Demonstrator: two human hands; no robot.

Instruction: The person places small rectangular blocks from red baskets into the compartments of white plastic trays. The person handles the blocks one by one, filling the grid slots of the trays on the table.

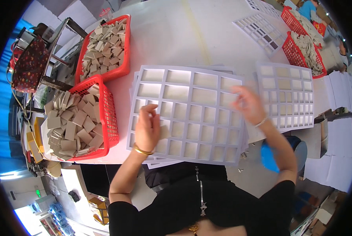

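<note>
A white sheet-like frame with a grid of rectangular windows (190,91) lies before me on a stack of similar sheets. Its upper rows have wider windows than the lower ones. Over its left part, my left hand (147,128) is closed, fingers curled inward; whatever they may hold is hidden. My right hand (248,104) hovers at the upper right edge, its fingers bent and smeared by motion. Just beyond it lies a second gridded frame (276,94), with beige pieces in some windows.
Two red plastic baskets (112,114) of loose beige tiles (75,122) stand at the left of the white table (164,35). Another gridded sheet (260,33) and more red baskets (296,55) sit at the far right. A blue stool (270,155) stands below the table's right side.
</note>
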